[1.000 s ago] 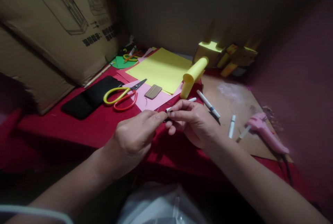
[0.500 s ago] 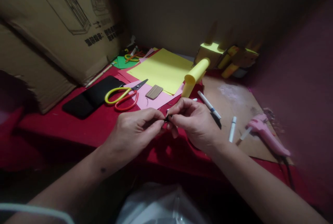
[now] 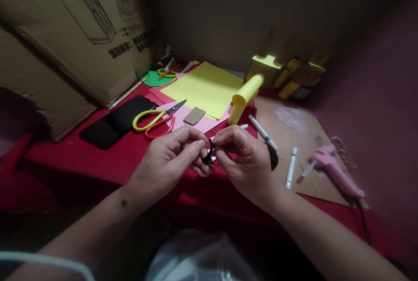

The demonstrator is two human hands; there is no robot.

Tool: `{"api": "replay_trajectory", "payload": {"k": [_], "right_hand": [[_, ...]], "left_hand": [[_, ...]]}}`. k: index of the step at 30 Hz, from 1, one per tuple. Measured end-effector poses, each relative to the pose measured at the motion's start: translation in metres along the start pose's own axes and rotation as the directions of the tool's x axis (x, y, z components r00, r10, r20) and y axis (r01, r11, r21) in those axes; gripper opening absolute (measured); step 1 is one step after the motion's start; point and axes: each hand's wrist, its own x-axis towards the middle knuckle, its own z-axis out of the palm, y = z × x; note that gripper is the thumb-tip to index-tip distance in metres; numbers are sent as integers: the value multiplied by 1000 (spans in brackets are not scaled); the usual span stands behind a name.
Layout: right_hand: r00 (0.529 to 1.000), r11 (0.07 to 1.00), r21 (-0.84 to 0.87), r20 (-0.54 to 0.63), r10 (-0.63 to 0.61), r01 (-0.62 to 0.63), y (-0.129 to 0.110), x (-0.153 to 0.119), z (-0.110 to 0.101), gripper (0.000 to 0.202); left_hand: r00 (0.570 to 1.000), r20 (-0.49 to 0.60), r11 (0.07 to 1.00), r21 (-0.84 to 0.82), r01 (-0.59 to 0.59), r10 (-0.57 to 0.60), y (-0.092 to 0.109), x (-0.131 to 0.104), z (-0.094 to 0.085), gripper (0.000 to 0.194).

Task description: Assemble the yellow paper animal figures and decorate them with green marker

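Okay, left hand (image 3: 173, 154) and right hand (image 3: 250, 161) nearest, above the counter (image 3: 98, 161), fingers of both pinched on a black strip (image 3: 207, 156) between them, partly hidden. Off right, glue gun (image 3: 339, 171) on a board (image 3: 271, 111), pen (image 3: 291, 165) near it. Left, scissors (image 3: 167, 111) beside phone (image 3: 114, 124). Beyond, cardboard bit (image 3: 195, 116) on pink paper (image 3: 212, 124), then yellow paper (image 3: 205, 87), box figure (image 3: 266, 64) at back.
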Motion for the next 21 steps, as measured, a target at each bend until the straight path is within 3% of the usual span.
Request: {"api": "replay_trajectory", "payload": {"k": [4, 7, 15, 21], "right_hand": [[987, 986, -49, -8, -160, 160, 1, -1, -1, 22], [977, 974, -82, -12, -211, 209, 1, -1, -1, 24], [971, 959, -161, -15, -238, 233, 0, -1, -2, 22], [984, 978, -106, -15, -179, 177, 0, -2, -3, 21]], "left_hand": [[989, 61, 980, -133, 145, -138, -3, 5, 2, 10], [980, 113, 970, -162, 181, -164, -2, 6, 3, 12], [985, 98, 975, -158, 154, -139, -1, 5, 5, 9], [992, 78, 983, -148, 108, -98, -4, 4, 5, 7]]}}
